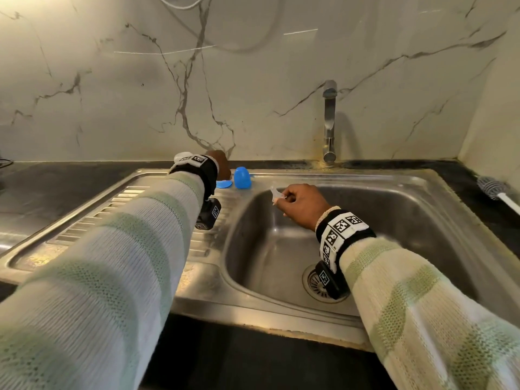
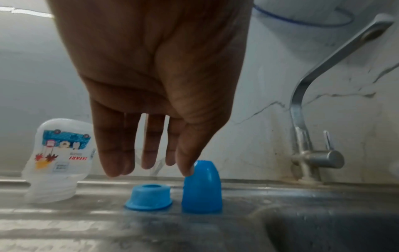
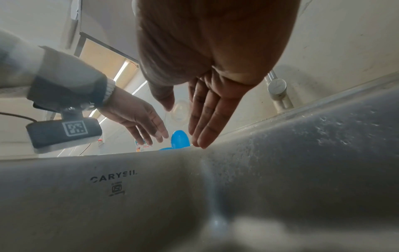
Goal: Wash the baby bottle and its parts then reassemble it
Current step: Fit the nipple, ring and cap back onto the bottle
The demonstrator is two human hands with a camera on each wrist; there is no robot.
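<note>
The clear bottle (image 2: 58, 158) with a printed label stands neck down at the back of the steel drainboard (image 1: 126, 215). Beside it stand a blue screw ring (image 2: 149, 196) and a taller blue cap (image 2: 201, 187). My left hand (image 2: 151, 170) hangs just above them with its fingers straight, holding nothing. Its thumb tip is at the cap's top; whether it touches cannot be told. In the head view the same cap (image 1: 242, 178) sits right of the left hand (image 1: 222, 164). My right hand (image 1: 284, 198) is over the sink basin and pinches the clear nipple (image 1: 274, 192) between thumb and fingers.
A steel faucet (image 1: 329, 122) rises at the back wall, its spout turned over the basin (image 1: 394, 220). The drain (image 1: 318, 282) lies under my right wrist. A bottle brush (image 1: 495, 190) lies on the dark counter at the far right.
</note>
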